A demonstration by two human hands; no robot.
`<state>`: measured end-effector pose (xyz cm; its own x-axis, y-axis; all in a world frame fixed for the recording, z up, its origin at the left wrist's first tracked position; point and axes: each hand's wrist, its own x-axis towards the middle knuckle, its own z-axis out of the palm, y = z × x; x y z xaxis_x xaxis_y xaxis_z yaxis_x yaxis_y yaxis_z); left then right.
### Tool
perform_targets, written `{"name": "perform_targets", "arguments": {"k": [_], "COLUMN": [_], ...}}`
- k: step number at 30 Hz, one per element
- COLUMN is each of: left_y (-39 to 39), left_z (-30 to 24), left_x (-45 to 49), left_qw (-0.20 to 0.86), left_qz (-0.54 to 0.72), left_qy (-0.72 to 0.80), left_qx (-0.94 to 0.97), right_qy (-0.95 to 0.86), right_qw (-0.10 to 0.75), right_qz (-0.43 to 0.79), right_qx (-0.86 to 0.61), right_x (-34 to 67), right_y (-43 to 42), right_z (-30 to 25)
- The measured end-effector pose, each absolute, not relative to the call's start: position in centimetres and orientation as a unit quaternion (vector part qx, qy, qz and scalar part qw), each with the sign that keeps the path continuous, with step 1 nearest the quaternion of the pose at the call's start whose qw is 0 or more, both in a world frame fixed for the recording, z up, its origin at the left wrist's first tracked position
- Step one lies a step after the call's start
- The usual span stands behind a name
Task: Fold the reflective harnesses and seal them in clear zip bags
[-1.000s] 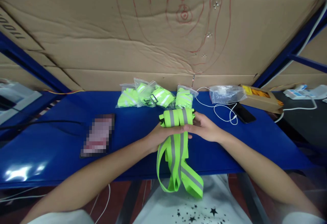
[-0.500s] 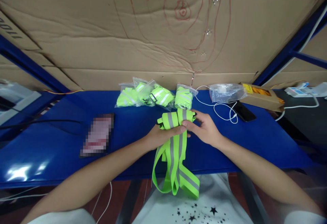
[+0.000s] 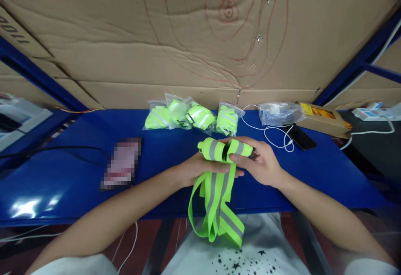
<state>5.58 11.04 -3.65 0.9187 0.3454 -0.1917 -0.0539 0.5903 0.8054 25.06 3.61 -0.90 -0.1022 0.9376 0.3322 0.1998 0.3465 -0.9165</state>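
A neon-green reflective strap [image 3: 219, 154] with grey stripes is partly rolled up between both hands above the blue table [image 3: 78, 158]. My left hand [image 3: 196, 169] grips the roll from underneath on its left side. My right hand [image 3: 261, 162] pinches the roll's right end, fingers wrapped round it. The strap's loose loops [image 3: 216, 212] hang down over the table's front edge toward my lap.
Several bagged green straps [image 3: 191, 118] lie at the back of the table. A phone with a blurred screen [image 3: 122, 164] lies to the left. A clear bag [image 3: 277, 114], a white cable [image 3: 275, 135], a dark phone [image 3: 300, 138] and a cardboard box [image 3: 324, 119] sit right. Cardboard sheets [image 3: 188, 36] form the back wall.
The roll has turned and grown tighter in my hands, its right end tilting toward my right hand. The hanging loops have shortened slightly.
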Motion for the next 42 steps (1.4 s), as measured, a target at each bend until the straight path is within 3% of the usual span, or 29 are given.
{"name": "perform_targets", "arguments": {"k": [6, 14, 23, 28, 33, 35, 39, 42], "left_y": [10.8, 10.9, 11.4, 11.9, 12.5, 12.4, 11.9, 11.2], "left_z": [-3.7, -4.6, -2.3, -3.1, -3.6, -3.3, -3.1, -3.6], "left_x": [6.2, 5.6, 4.5, 5.4, 5.8, 5.8, 5.8, 5.9], "left_qw": [0.822, 0.844, 0.903, 0.845, 0.816, 0.811, 0.793, 0.763], "left_qz": [0.165, 0.194, 0.198, 0.242, 0.269, 0.268, 0.265, 0.289], "left_qy": [0.211, 0.276, 0.130, 0.273, 0.283, 0.266, 0.252, 0.239], "left_qx": [0.502, 0.417, 0.359, 0.392, 0.426, 0.446, 0.487, 0.526], "right_qy": [-0.594, -0.853, -0.895, -0.878, -0.724, -0.662, -0.620, -0.610], "right_qw": [0.564, 0.434, 0.345, 0.336, 0.467, 0.502, 0.458, 0.471], "right_qz": [0.359, 0.119, -0.041, 0.125, 0.378, 0.408, 0.500, 0.516], "right_qx": [-0.447, -0.265, -0.281, -0.316, -0.340, -0.378, -0.394, -0.374], "right_x": [25.7, 26.4, 27.4, 27.3, 28.5, 28.3, 26.4, 25.3], "right_y": [4.3, 4.4, 4.8, 5.4, 6.6, 7.0, 7.1, 7.0], "right_z": [-1.6, -2.0, -1.9, -2.0, -2.3, -2.7, -3.9, -4.8]}}
